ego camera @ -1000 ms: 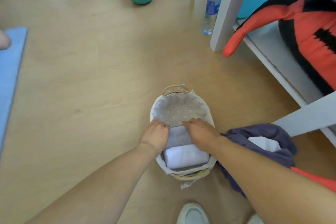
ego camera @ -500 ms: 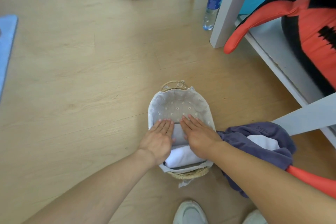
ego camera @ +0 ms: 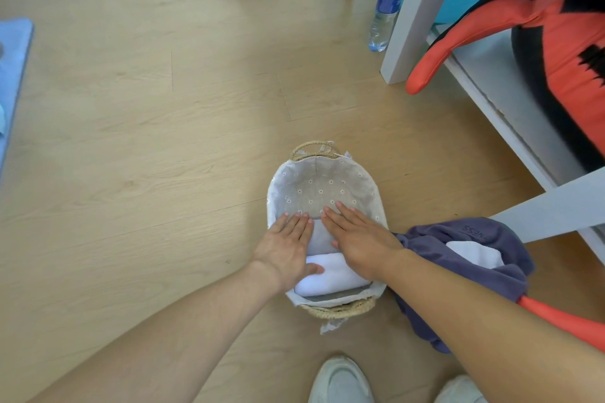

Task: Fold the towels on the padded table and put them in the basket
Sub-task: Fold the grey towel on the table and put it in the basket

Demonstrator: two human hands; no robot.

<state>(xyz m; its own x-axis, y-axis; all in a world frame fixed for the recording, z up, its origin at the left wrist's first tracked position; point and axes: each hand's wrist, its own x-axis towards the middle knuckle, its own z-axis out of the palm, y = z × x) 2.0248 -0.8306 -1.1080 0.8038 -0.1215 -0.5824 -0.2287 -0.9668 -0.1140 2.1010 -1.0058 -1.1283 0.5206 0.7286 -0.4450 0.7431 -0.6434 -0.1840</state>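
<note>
You press your left hand [ego camera: 288,244] and right hand [ego camera: 358,239], fingers straight and together, flat on the grey towel [ego camera: 319,235] inside the lined basket [ego camera: 327,186], apparently to seat it beside the white towel [ego camera: 330,275].

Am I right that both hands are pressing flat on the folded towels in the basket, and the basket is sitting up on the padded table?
Not quite. The head view shows the left hand and right hand flat on the folded towels in the basket, but the basket sits on the wooden floor, not on a padded table.
</note>
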